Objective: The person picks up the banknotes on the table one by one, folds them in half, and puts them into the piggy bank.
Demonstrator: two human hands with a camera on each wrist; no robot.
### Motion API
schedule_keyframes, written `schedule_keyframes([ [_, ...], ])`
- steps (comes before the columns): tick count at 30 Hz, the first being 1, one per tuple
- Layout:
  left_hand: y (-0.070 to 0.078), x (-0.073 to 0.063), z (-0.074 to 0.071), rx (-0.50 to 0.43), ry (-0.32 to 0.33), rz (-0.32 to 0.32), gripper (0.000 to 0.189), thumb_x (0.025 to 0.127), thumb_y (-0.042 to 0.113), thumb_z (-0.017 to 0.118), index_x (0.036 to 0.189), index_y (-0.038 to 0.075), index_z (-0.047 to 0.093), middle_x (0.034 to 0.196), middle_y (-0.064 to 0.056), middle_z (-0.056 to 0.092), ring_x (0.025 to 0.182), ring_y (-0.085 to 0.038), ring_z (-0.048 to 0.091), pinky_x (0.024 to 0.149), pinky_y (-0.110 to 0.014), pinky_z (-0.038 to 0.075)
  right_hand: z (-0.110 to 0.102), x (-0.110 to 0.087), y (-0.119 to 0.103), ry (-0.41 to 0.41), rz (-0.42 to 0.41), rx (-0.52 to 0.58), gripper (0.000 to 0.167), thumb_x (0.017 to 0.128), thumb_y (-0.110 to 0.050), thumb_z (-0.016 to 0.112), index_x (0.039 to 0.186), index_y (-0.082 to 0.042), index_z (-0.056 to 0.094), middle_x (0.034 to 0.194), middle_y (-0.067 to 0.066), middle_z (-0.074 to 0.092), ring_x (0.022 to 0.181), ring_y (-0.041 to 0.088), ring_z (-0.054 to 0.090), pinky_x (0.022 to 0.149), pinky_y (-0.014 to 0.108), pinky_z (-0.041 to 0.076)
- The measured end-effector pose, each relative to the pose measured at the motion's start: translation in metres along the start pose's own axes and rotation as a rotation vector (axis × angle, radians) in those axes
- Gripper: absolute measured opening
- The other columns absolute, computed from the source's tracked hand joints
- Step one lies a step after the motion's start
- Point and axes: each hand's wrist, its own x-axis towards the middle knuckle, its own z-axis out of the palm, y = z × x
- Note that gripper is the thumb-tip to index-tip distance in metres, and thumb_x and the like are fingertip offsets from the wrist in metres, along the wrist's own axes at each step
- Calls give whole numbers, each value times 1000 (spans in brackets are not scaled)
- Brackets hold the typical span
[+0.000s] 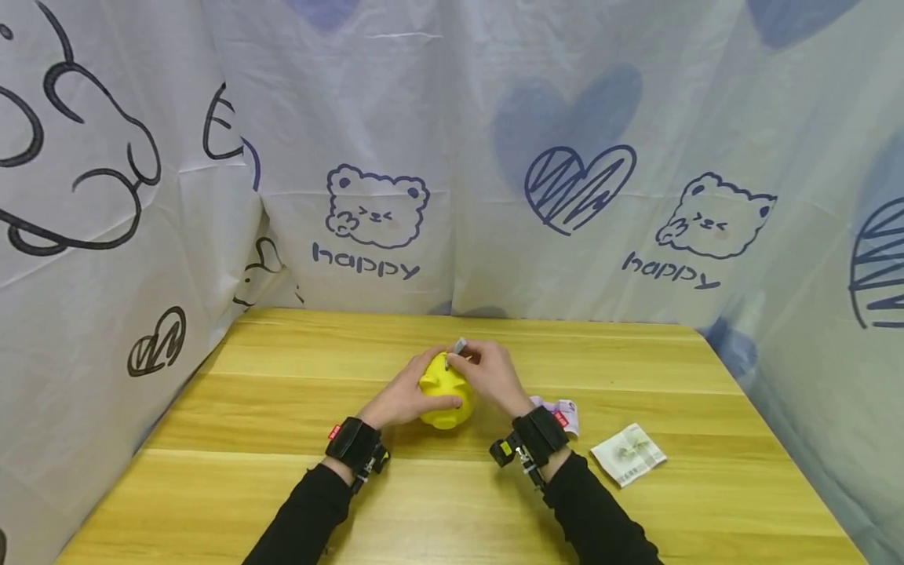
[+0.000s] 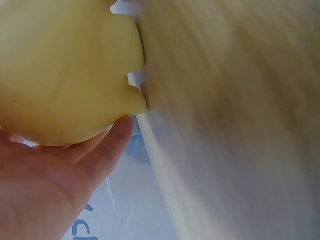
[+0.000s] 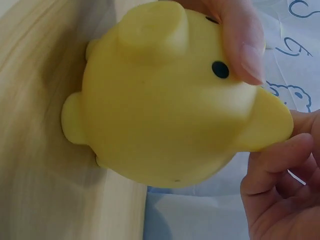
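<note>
A round yellow piggy bank (image 1: pixel 443 384) with a snout and black eyes stands on the wooden table, its stubby feet on the tabletop. My left hand (image 1: pixel 404 399) grips it from the left, with the thumb on its face near an eye in the right wrist view. Above its top, the right hand (image 1: pixel 493 375) pinches a small greyish folded banknote (image 1: pixel 461 344), which stands slantwise at the top of the bank. In the right wrist view the piggy bank's ear (image 3: pixel 270 122) hides the note and part of the right fingertips.
A purplish banknote (image 1: pixel 570 416) lies beside the right wrist, partly covered by it. Farther right a creased pale green banknote (image 1: pixel 628 455) lies flat on the table (image 1: pixel 282 361). Printed cloth curtains (image 1: pixel 473 235) hang behind the table and along its sides.
</note>
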Motion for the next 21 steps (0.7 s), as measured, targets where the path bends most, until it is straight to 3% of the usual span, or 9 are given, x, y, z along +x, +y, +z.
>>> schedule_keyframes([
  [7,0,-1,0,-6,10,-12,92,77,55,77,151,34,28,142,-5,41,111,-22,52,94,-41,49,0,1,-3,-12,-26,-2,12,94,-23,67,94,-13,73,86,1,71,77,14,59,67,26,47],
  [21,0,0,0,-22,1,-5,91,78,53,78,152,35,27,138,-5,42,107,-21,53,89,-37,50,-2,6,-10,-69,-80,-149,12,95,-22,65,90,-13,72,85,0,72,74,11,61,63,25,48],
])
